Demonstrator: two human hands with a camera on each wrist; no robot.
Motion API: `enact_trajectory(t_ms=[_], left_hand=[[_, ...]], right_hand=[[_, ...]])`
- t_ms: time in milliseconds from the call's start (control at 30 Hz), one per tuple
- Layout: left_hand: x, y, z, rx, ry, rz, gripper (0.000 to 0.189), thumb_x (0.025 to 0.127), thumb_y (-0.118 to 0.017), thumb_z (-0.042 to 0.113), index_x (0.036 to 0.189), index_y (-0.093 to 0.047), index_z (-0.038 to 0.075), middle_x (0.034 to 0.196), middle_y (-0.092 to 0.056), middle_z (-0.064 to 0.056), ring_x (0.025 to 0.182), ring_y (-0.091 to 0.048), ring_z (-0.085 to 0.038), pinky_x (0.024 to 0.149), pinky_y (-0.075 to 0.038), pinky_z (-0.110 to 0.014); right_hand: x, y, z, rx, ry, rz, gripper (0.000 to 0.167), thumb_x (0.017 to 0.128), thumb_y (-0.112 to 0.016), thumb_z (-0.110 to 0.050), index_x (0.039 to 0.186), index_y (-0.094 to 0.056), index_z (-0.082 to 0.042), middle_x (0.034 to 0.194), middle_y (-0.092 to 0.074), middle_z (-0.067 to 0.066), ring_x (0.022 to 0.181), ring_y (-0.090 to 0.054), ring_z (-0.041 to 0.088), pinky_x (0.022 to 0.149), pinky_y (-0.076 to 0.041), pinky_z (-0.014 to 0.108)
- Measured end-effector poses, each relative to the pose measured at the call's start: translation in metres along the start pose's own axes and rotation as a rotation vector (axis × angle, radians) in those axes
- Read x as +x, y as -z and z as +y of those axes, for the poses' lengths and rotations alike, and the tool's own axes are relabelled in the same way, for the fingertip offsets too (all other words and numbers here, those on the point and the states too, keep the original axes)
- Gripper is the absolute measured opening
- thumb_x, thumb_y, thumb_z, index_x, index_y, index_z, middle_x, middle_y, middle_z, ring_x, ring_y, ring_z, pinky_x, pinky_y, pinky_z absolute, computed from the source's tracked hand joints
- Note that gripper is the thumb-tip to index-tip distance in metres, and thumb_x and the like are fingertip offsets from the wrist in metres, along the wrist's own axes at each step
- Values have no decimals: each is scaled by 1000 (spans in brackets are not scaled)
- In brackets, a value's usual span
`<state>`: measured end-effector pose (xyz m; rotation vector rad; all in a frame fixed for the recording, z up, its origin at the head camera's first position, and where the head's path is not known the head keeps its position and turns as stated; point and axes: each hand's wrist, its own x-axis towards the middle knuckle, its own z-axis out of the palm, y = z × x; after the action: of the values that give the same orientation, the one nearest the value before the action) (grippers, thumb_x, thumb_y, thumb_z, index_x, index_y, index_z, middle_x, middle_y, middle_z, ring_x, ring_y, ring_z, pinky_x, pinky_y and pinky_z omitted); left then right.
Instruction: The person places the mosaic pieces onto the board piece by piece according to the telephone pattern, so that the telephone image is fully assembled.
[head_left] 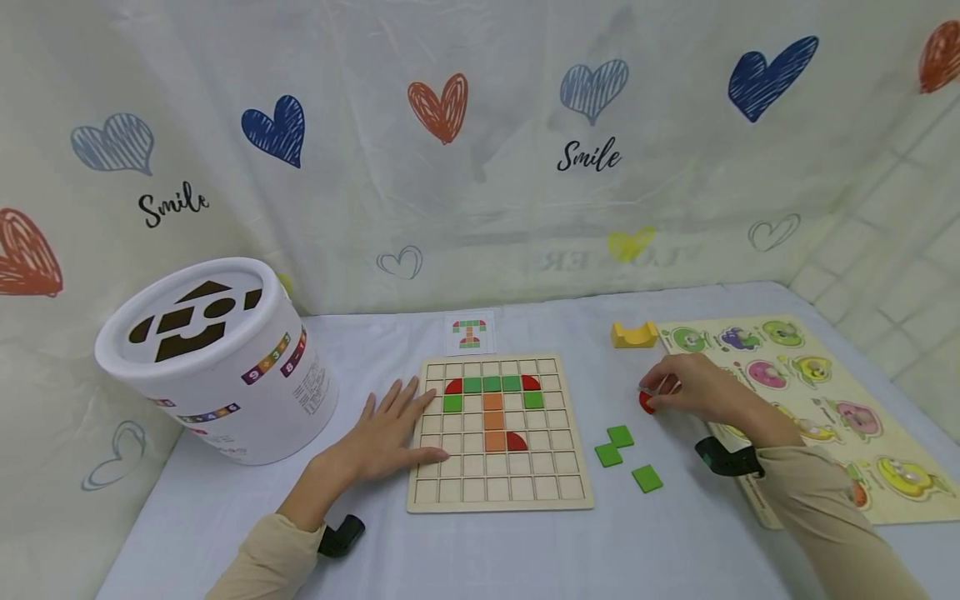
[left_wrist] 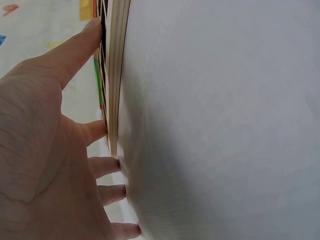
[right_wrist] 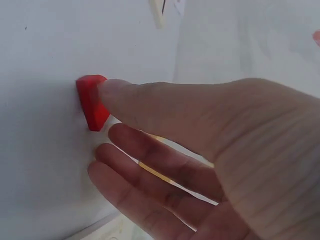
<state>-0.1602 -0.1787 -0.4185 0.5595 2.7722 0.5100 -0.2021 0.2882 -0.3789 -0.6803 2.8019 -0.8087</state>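
My left hand (head_left: 386, 437) lies spread along the left edge of a wooden grid board (head_left: 465, 496). Its thumb and index finger touch the board, while the other fingertips (left_wrist: 120, 192) reach the cloth. On the grid are green squares (head_left: 491, 384), a column of orange squares (head_left: 493, 418) and red quarter-circles (head_left: 516, 442). To the board's right, my right hand (head_left: 697, 390) pinches a red quarter-circle block (right_wrist: 94, 107) at the tabletop. The thumb presses on its near face; the index finger is partly hidden. Loose green square tiles (head_left: 647, 478) lie between that hand and the board.
Behind the board rests a pattern card (head_left: 486, 342). A yellow arch block (head_left: 634, 336) stands at the back, beside a fruit puzzle board (head_left: 757, 329) under my right forearm. A large white bucket with shaped holes in its lid (head_left: 300, 417) occupies the left side.
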Motion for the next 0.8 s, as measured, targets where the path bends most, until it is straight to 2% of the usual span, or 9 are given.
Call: enact_trajectory(t_ms=[200, 533, 800], left_hand=[[-1, 0, 0, -10, 0, 1, 102, 92, -62, 72, 166, -28, 11, 174, -10, -18, 160, -1, -42, 121, 1, -73], [-2, 0, -1, -9, 5, -5, 102, 92, -62, 73, 167, -28, 12, 175, -9, -18, 161, -1, -41, 122, 1, -72], [-2, 1, 0, -14, -1, 3, 102, 92, -62, 73, 166, -28, 11, 174, -10, -18, 160, -1, -42, 121, 1, -73]], right_hand=[[5, -3, -3, -8, -31, -23, 24, 83, -88, -9, 102, -78, 3, 92, -73, 1, 80, -64, 15, 67, -53, 27], [13, 0, -8, 27, -127, -121, 23, 83, -84, 2, 103, -76, 7, 87, -75, 3, 81, -68, 18, 76, -58, 39], [17, 3, -11, 11, -138, -129, 19, 81, -85, 3, 97, -75, 6, 84, -73, 3, 80, -66, 19, 75, -57, 39]])
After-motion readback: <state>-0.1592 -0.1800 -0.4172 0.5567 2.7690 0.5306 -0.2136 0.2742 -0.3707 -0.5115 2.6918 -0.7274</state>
